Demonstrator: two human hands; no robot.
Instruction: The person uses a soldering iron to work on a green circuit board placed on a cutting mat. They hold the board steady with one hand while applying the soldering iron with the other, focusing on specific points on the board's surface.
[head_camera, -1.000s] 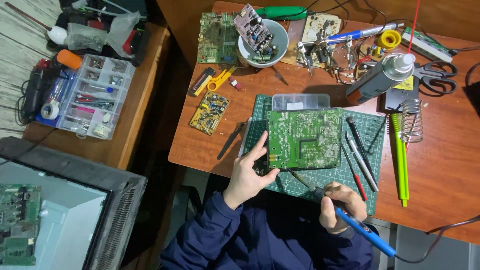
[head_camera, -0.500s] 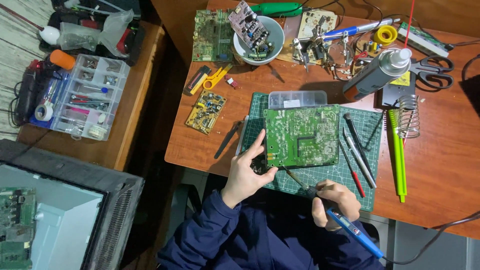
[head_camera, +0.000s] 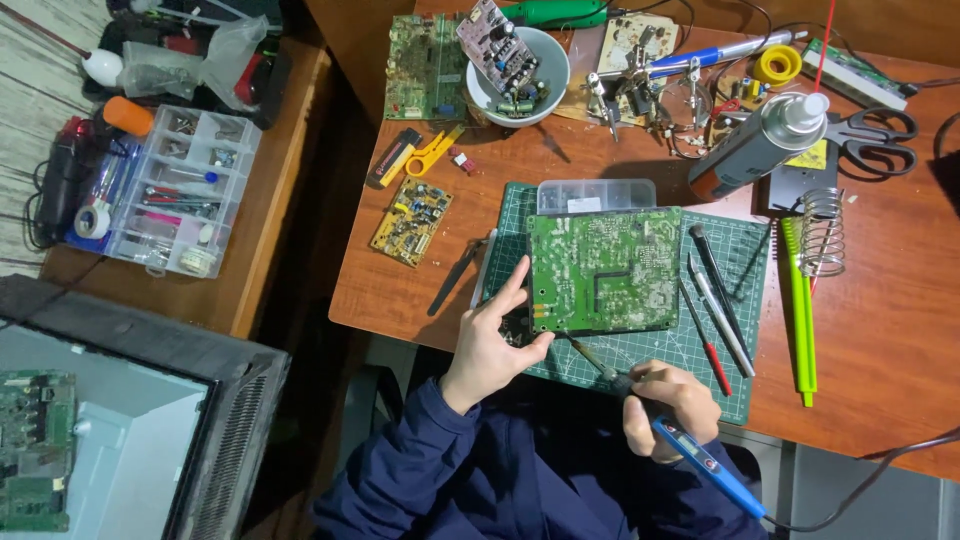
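While my left hand (head_camera: 490, 345) keeps gripping the green circuit board (head_camera: 605, 270) by its near-left corner on the cutting mat (head_camera: 745, 260), my right hand (head_camera: 668, 408), clenched around the blue soldering iron (head_camera: 690, 455), has barely moved, its tip seemingly touching the solder-dotted board's near edge.

- Green circuit board (head_camera: 604, 268) — a large rectangle lying solder side up on the green cutting mat, silvery joints speckled across it and pale traces forming a square outline near its middle; its lower left corner is pinched in the left hand.
- Soldering iron (head_camera: 680, 450) — blue handle with a black grip (cable trailing off to the right), gripped in the right hand, its thin metal tip slanting up-left to touch the board's lower edge.
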